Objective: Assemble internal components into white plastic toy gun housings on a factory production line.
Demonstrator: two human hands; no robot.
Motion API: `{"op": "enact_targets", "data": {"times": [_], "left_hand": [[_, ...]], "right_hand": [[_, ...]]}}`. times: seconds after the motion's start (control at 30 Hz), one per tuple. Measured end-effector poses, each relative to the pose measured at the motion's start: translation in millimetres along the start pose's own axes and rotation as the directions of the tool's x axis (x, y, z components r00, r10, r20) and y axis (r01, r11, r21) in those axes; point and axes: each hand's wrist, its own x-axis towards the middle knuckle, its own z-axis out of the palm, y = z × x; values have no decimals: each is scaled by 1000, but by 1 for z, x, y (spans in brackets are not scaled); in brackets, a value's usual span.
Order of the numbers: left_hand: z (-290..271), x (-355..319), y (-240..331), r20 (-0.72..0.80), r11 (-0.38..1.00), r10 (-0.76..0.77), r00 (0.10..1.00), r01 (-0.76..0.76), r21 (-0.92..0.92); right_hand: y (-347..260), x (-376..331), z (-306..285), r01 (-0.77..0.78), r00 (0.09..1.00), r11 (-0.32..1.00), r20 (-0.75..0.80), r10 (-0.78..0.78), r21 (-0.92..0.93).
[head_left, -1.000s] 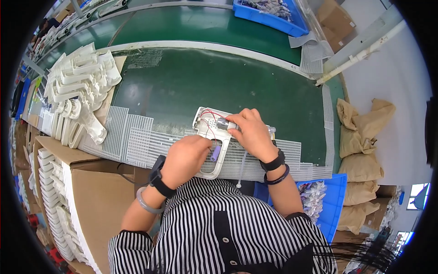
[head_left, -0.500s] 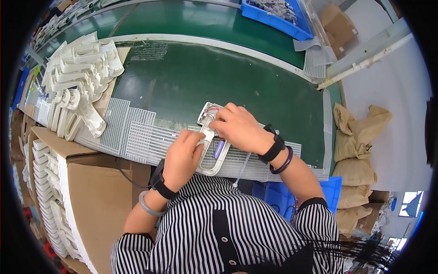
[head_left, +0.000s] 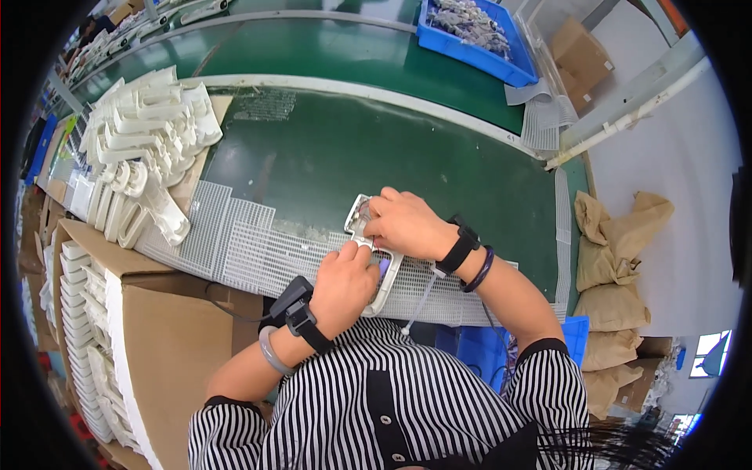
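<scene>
A white plastic housing half [head_left: 390, 279] with a looped handle lies open side up at the bench's near edge. Thin wires [head_left: 363, 210] show in its upper end. Inside the handle loop, a purple cylinder [head_left: 384, 267] is partly covered by my fingers. My left hand [head_left: 342, 286] is closed with its bent fingers over the housing's middle. My right hand [head_left: 411, 227] reaches over the upper end, thumb and fingers pinched down into the shell. What those fingertips hold is hidden beneath them.
White plastic housings [head_left: 149, 125] are heaped at the left on the green bench [head_left: 313, 149]. An open carton [head_left: 172, 329] of white parts stands at near left. A blue bin [head_left: 478, 39] of small parts sits at the back. Brown sacks [head_left: 611, 258] are stacked on the right.
My left hand has moved right and closed over the housing's middle, covering part of the purple cylinder. My right fingers stay at the upper end. The whole scene sits slightly lower in view.
</scene>
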Motion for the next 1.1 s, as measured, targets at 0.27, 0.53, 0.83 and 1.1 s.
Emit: {"op": "enact_targets", "data": {"times": [0.27, 0.53, 0.83, 1.1], "left_hand": [[-24, -7, -12, -43, 771, -223, 974, 149, -619], [-9, -19, -7, -263, 933, -215, 941, 119, -339], [0, -27, -6, -296, 950, -217, 930, 132, -282], [-2, -33, -3, -53, 984, -179, 982, 178, -30]], "right_hand": [[10, -1, 4, -4, 999, 992, -32, 8, 129], [10, 4, 11, -13, 999, 997, -45, 16, 81], [10, 6, 8, -36, 999, 993, -1, 37, 109], [7, 10, 8, -92, 995, 991, 34, 89, 97]]}}
